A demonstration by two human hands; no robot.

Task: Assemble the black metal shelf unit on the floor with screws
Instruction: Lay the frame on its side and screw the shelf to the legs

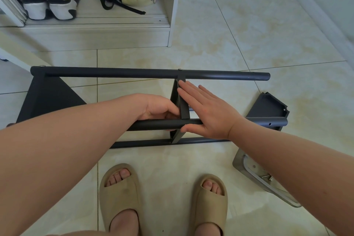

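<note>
Black shelf unit lies on its side on the tiled floor, w/ an end panel at far left. L hand grips the mid panel at the near tube. R hand is flat, fingers straight, pressed on that panel; a loose panel and a tray w/ screws lie to the right.

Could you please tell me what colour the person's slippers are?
The foam slide slippers are tan; head view.
</note>
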